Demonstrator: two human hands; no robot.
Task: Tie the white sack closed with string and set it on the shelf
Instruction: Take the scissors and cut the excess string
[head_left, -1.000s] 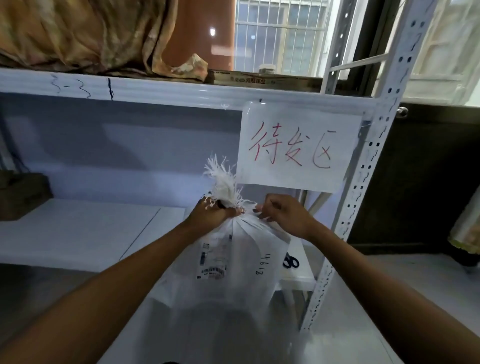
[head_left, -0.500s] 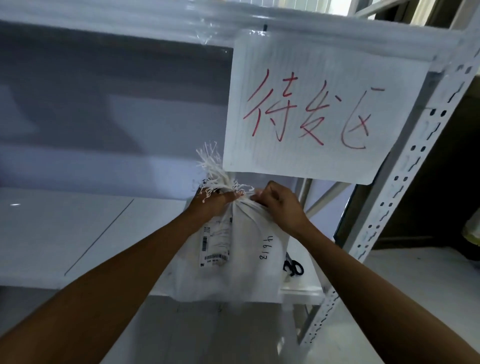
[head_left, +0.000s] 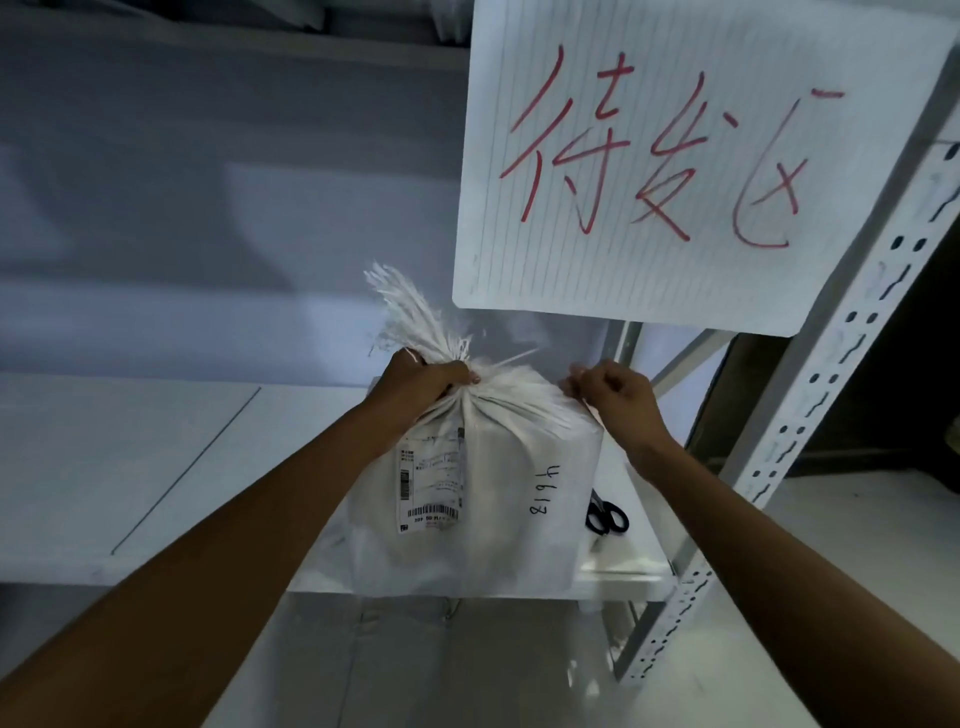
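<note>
Shelf (head_left: 156, 457): white board, carried at the right by a perforated post (head_left: 810, 415).
Sack (head_left: 483, 499): white, stood at the shelf's front edge (whether its base rests fully on the board cannot be told).
Scissors (head_left: 605, 517): black-handled, laid flat on the board just right of the sack.

The shelf (head_left: 156, 467) lies bare to the left of the white sack (head_left: 483, 493), so passage there is unhindered. To the right, room is narrowed by black scissors (head_left: 607, 517) just beside the sack and by the perforated upright post (head_left: 810, 415). Overhead clearance is limited by the hanging paper sign (head_left: 675, 171).
</note>
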